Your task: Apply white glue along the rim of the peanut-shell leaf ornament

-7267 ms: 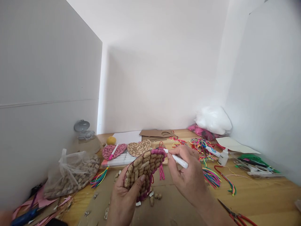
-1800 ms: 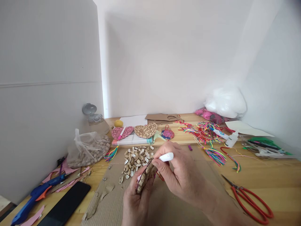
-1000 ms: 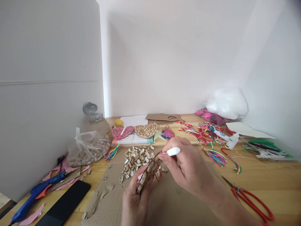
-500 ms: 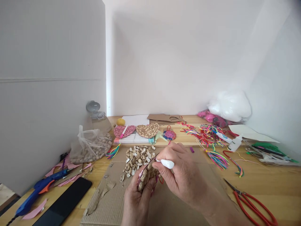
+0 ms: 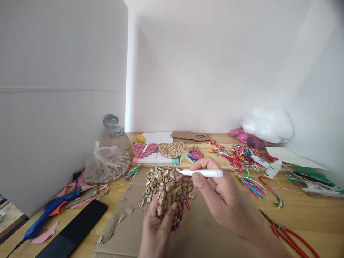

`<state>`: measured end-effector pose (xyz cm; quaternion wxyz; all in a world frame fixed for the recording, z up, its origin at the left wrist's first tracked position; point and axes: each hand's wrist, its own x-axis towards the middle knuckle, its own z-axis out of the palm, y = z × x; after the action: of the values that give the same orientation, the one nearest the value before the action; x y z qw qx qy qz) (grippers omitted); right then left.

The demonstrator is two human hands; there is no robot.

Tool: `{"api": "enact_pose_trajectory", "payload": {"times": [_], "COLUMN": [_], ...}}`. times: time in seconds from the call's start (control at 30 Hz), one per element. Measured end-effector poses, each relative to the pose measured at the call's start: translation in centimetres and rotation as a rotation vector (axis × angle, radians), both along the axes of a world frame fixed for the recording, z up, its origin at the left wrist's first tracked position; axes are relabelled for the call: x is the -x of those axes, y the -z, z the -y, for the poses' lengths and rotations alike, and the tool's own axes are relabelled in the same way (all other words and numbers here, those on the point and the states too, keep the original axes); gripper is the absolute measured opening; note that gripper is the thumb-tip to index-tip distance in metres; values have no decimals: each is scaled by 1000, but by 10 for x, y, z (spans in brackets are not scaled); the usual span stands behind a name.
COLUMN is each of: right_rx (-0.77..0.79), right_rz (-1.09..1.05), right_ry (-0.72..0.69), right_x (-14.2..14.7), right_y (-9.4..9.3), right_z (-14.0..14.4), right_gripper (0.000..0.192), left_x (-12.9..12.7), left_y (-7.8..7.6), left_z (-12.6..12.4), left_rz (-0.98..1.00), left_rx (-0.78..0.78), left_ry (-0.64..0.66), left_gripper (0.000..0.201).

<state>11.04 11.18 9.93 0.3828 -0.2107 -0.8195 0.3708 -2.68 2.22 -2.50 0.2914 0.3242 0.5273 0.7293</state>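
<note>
While the left hand (image 5: 158,229) clasps a bumpy peanut-shell heart (image 5: 174,195) above the cardboard sheet (image 5: 129,229), the right hand (image 5: 223,204) pinches a smooth white marker (image 5: 205,173) touching its top edge. Loose shells (image 5: 157,178) lie just behind; red scissors (image 5: 288,234) lie well right.

Wooden table (image 5: 309,211) with a cardboard sheet (image 5: 129,233) at its near edge. On the cardboard, a heap of peanut shells (image 5: 157,178). At left: clear bag of peanuts (image 5: 106,166), blue glue gun (image 5: 51,211), black phone (image 5: 71,233). At the back: pink heart (image 5: 145,148) beside tan heart (image 5: 172,148) (both shell-covered). At right: coloured cords (image 5: 236,154), red-handled scissors (image 5: 287,234), white stuffing bag (image 5: 268,123).
</note>
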Motion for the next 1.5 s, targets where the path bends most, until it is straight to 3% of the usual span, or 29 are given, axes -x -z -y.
{"api": "enact_pose_trajectory", "payload": {"times": [0.07,0.23,0.33,0.7,1.0,1.33,1.5], "right_rx": [-39,-347,-417,-485,-582,-676,-784], "right_rz": [11,-81,-117,-178,-192,-149,-145], "right_ry": [-7,32,47,46,54,85,80], "right_x": [0,5,11,18,22,24,26], "right_y": [0,12,23,31,37,40,39], "right_z": [1,-1,-1,9,10,14,16], "right_gripper": [17,7,5,10,13,13,16], "left_x": [0,1,1,0,-3,4,3], "left_y": [0,3,4,2,6,4,5], "left_z": [0,-1,-2,-1,-2,-2,-1], "left_rz": [-11,1,12,-38,39,-212,-226], "left_rx": [-21,-40,-36,-108,-62,-143,-141], "left_ry": [-10,-26,3,-43,-42,-134,-162], "left_gripper": [53,58,54,45,44,33,31]}}
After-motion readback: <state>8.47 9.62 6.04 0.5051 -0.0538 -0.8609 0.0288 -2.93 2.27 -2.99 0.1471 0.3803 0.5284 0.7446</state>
